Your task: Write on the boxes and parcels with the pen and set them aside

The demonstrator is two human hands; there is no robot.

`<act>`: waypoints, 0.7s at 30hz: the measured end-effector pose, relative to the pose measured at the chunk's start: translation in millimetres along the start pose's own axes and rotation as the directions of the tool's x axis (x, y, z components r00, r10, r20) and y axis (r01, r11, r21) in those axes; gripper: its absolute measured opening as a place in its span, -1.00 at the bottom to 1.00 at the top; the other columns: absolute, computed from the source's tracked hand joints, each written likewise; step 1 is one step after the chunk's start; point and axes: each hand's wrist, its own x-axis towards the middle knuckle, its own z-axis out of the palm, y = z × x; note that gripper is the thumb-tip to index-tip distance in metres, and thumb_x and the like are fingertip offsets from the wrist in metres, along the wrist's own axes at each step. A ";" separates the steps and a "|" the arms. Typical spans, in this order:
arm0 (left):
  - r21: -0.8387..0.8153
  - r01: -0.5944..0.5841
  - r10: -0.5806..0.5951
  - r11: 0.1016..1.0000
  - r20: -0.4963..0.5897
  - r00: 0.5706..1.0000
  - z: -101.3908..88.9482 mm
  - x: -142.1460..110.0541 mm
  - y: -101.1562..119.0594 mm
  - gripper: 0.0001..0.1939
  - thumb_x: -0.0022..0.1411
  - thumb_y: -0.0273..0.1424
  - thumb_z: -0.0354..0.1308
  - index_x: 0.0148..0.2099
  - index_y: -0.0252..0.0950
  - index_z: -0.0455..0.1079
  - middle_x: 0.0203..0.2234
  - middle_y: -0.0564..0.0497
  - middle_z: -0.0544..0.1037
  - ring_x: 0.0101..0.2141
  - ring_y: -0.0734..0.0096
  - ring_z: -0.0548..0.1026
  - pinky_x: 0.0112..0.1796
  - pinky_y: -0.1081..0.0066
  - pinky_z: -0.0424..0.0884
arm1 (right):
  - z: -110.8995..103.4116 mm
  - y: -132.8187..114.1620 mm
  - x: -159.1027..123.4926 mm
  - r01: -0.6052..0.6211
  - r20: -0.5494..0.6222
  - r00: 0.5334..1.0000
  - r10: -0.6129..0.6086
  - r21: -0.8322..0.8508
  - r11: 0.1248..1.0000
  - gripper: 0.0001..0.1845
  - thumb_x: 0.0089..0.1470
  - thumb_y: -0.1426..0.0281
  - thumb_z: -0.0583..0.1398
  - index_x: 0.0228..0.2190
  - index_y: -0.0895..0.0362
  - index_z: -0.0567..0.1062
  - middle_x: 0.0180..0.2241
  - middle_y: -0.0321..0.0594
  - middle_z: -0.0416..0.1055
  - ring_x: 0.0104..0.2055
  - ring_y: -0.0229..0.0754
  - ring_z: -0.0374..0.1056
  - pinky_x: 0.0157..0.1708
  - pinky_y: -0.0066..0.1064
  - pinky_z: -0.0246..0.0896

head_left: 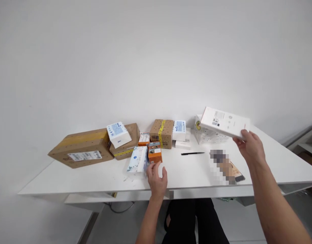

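My right hand (248,145) is closed on the near corner of a flat white box (224,121) and holds it up above the right part of the white table (191,173). My left hand (157,178) lies on the table near its front edge with the fingers loosely apart. It holds nothing. Just beyond its fingertips stand a small orange box (155,152) and a white tissue pack (138,159).
Along the back stand a long cardboard box (81,148), a smaller carton (125,142) with a white packet (118,134) on top, a taped brown cube (161,133), white packets (180,134) and a dotted white box (208,135). A black pen (193,153) lies mid-table.
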 end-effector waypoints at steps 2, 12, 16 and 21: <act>0.127 -0.034 0.036 0.991 -0.017 0.999 -3.3 5.1 -5.0 -0.67 0.23 -0.37 0.09 0.03 -0.34 0.38 -0.05 -0.24 0.29 0.03 0.07 0.30 0.04 0.05 0.31 | 17.1 -4.4 26.5 -0.041 -0.068 0.997 0.038 -0.053 0.998 -0.84 -0.05 0.41 0.28 -0.41 0.15 0.38 -0.27 -0.25 0.39 -0.27 -0.32 0.36 -0.41 -0.58 0.42; 0.293 -0.001 -0.060 0.956 0.200 0.978 13.2 28.8 4.4 -0.48 0.18 -0.31 0.16 0.16 -0.34 0.24 0.15 -0.34 0.01 0.14 -0.20 0.15 0.04 -0.12 0.23 | 4.1 28.4 5.9 -0.067 -0.138 0.988 0.064 -0.022 0.998 -0.78 -0.10 0.37 0.31 -0.38 0.09 0.38 -0.23 -0.28 0.33 -0.15 -0.28 0.39 0.02 -0.39 0.33; 0.327 0.098 -0.155 0.940 0.154 0.976 24.7 43.6 4.6 -0.51 0.16 -0.28 0.19 0.10 -0.37 0.29 0.05 -0.33 0.10 0.05 -0.12 0.26 -0.03 -0.07 0.30 | -20.0 80.4 -68.6 -0.151 0.076 0.984 0.160 -0.119 0.981 -0.63 -0.19 0.20 0.37 -0.33 0.07 0.43 -0.31 -0.27 0.42 -0.20 -0.13 0.47 -0.06 -0.19 0.41; 0.204 0.169 -0.203 0.964 0.162 0.966 23.1 28.7 16.3 -0.56 0.13 -0.35 0.20 0.06 -0.33 0.31 -0.05 -0.25 0.23 -0.03 0.02 0.36 -0.07 0.05 0.38 | -28.8 130.7 -139.0 -0.230 0.178 0.946 0.269 -0.216 0.949 -0.61 -0.17 0.08 0.34 -0.44 0.14 0.48 -0.43 -0.23 0.46 -0.39 -0.13 0.47 -0.26 -0.22 0.44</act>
